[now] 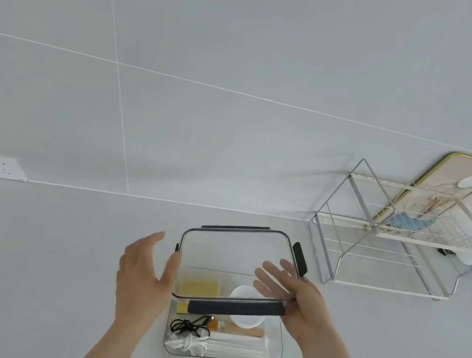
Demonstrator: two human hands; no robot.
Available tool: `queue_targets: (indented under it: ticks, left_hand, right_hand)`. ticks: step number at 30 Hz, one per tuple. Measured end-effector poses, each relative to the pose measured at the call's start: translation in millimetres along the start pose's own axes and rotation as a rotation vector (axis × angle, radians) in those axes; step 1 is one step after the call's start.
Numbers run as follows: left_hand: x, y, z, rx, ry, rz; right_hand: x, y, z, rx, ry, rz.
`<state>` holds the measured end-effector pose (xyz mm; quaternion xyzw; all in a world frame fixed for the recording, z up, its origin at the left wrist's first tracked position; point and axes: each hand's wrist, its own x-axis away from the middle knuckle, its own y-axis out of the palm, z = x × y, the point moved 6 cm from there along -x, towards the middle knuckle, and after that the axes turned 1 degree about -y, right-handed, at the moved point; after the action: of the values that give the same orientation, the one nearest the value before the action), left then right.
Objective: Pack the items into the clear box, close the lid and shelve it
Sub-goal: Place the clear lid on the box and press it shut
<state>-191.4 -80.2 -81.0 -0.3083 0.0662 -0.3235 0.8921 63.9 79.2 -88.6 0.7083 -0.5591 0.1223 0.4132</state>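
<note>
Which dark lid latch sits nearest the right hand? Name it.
The long front latch: its right end meets the right hand; the side latch sits farther back.

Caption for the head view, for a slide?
Both hands lower the clear lid onto the packed clear box.

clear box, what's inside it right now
Inside the clear box: a yellow sponge, white round container, black cable, white cord and white sticks. The lid, held by the right hand, covers part of them.
</note>
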Motion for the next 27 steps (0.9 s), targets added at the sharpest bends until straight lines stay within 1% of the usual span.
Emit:
queue_targets:
  ticks: [1,2,3,4,5,8,10,12,14,16,17,20,21,24,25,27]
  left_hand:
    - [-5,6,-14,0.153,-0.243,-0.08]
    - [-5,16,-23,0.322,-0.454,-0.192]
    - [-2,29,-24,0.474,-0.598,-0.306]
    - [0,37,-21,0.562,-0.662,-0.379]
    - [-1,41,-17,0.596,-0.667,-0.412]
    - [-4,50,-1,0.594,-0.615,-0.425]
    - [-5,60,16,0.571,-0.566,-0.466]
    - [-2,73,35,0.595,-0.542,-0.513]
    - [1,84,54,0.632,-0.49,-0.528]
    - [1,95,73,0.594,-0.39,-0.494]
    - [0,101,81,0.56,-0.337,-0.466]
    - [0,114,100,0.433,-0.201,-0.37]
    - [1,118,104,0.381,-0.165,-0.339]
    - [8,129,112,0.248,-0.096,-0.281]
    - [11,132,111,0.193,-0.078,-0.265]
    - [17,137,109,0.055,-0.042,-0.226]
  right_hand:
    - [3,-4,-2,-0.009,-0.016,-0.006]
    - [7,-9,-5,-0.012,-0.031,-0.014]
    - [12,-13,-8,-0.014,-0.049,-0.021]
    - [17,-17,-12,-0.015,-0.068,-0.029]
    - [22,-18,-16,-0.016,-0.086,-0.046]
    - [36,-25,-25,0.019,-0.127,-0.11]
    - [41,-36,-30,0.03,-0.155,-0.132]
    - [46,-50,-34,-0.014,-0.18,-0.139]
    - [51,-62,-38,-0.072,-0.197,-0.11]
    - [55,-78,-45,-0.05,-0.216,-0.001]
    - [56,-88,-50,0.018,-0.244,0.089]
    - [59,-124,-66,0.335,-0.316,0.407]
    - [59,-132,-72,0.429,-0.333,0.478]
    - [58,-147,-88,0.761,-0.357,0.644]
    - [56,-149,-91,0.843,-0.361,0.674]
    - [51,-155,-91,0.873,-0.348,0.682]
